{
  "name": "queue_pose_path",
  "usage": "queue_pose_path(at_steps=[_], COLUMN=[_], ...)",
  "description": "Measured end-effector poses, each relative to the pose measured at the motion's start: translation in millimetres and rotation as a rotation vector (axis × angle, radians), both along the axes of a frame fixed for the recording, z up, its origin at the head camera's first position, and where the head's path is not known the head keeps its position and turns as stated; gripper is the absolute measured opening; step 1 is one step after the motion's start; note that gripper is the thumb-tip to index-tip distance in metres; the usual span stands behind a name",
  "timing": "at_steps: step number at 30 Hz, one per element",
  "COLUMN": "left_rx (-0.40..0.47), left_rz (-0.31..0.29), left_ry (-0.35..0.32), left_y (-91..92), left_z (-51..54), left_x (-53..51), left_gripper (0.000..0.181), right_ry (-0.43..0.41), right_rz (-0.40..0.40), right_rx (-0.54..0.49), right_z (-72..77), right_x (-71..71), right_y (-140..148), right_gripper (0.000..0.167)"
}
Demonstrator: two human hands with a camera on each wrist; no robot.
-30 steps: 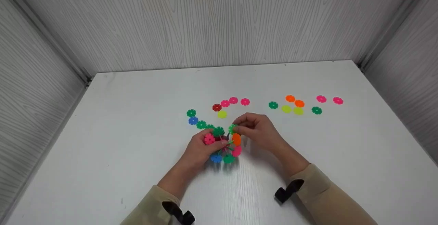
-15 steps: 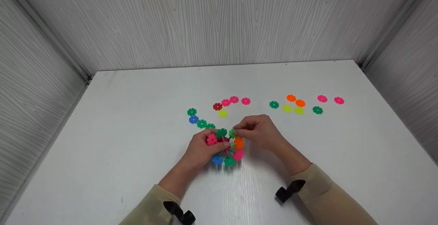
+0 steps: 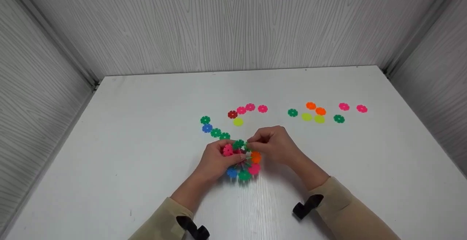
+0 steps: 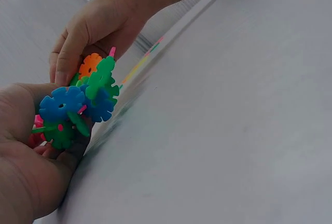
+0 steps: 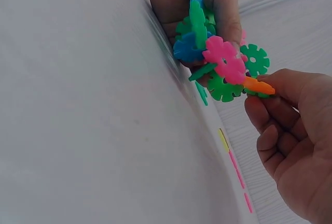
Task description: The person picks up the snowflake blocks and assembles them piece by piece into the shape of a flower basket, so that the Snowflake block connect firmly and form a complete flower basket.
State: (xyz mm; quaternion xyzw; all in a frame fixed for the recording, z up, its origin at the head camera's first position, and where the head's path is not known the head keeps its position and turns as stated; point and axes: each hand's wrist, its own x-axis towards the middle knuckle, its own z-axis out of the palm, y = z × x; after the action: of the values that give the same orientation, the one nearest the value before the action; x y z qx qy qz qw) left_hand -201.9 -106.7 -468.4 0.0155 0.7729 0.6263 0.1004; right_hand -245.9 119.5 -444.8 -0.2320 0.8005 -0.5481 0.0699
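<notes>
A cluster of interlocked notched discs in pink, green, blue and orange (image 3: 256, 157) is held just above the white table, near its middle. My left hand (image 3: 216, 161) grips its left side, thumb over the top, the other fingers partly hidden behind. At its upper right my right hand (image 3: 275, 144) pinches a light green disc, mostly covered by the fingertips. In the left wrist view blue discs (image 4: 62, 105) face the camera beside the left thumb. The right wrist view shows a pink disc (image 5: 224, 59) and an orange disc (image 5: 258, 86) close to the right fingertips.
Loose discs lie flat behind the hands: green and blue (image 3: 207, 128) ones at left, dark red (image 3: 232, 114), pink and yellow (image 3: 238, 122) ones in the middle, and orange, yellow, green and pink (image 3: 344, 106) ones at right. Pale wood-grain panels (image 3: 233, 24) surround the table.
The cluster has moved slightly right and toward the person, with its upper side tilted a little. Both hands still hold on, and the right hand has come slightly lower.
</notes>
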Motion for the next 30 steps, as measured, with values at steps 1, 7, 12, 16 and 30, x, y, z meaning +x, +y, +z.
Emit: queue_pose_path(at_steps=[1, 7, 12, 16, 30], left_rx=[-0.006, -0.034, 0.083, 0.206, 0.266], left_rz=[0.002, 0.016, 0.016, 0.018, 0.05], left_ry=[0.003, 0.004, -0.005, -0.05, -0.014], left_y=[0.3, 2.2, 1.3, -0.2, -2.7], left_z=[0.2, 0.4, 1.0, 1.8, 1.0], left_x=[0.0, -0.8, -1.5, -1.1, -1.4], left_gripper=[0.05, 0.053, 0.05, 0.05, 0.052], right_ry=[-0.003, -0.006, 0.032, 0.029, -0.058], right_rz=[0.0, 0.004, -0.029, -0.115, -0.198], right_rx=[-0.007, -0.025, -0.061, -0.1, -0.177], right_z=[-0.5, -3.1, -4.8, -6.0, -8.0], right_x=[-0.3, -1.9, -3.8, -4.7, -10.7], right_y=[0.1, 2.3, 7.0, 10.2, 16.8], right_gripper=[0.006, 0.009, 0.011, 0.012, 0.016])
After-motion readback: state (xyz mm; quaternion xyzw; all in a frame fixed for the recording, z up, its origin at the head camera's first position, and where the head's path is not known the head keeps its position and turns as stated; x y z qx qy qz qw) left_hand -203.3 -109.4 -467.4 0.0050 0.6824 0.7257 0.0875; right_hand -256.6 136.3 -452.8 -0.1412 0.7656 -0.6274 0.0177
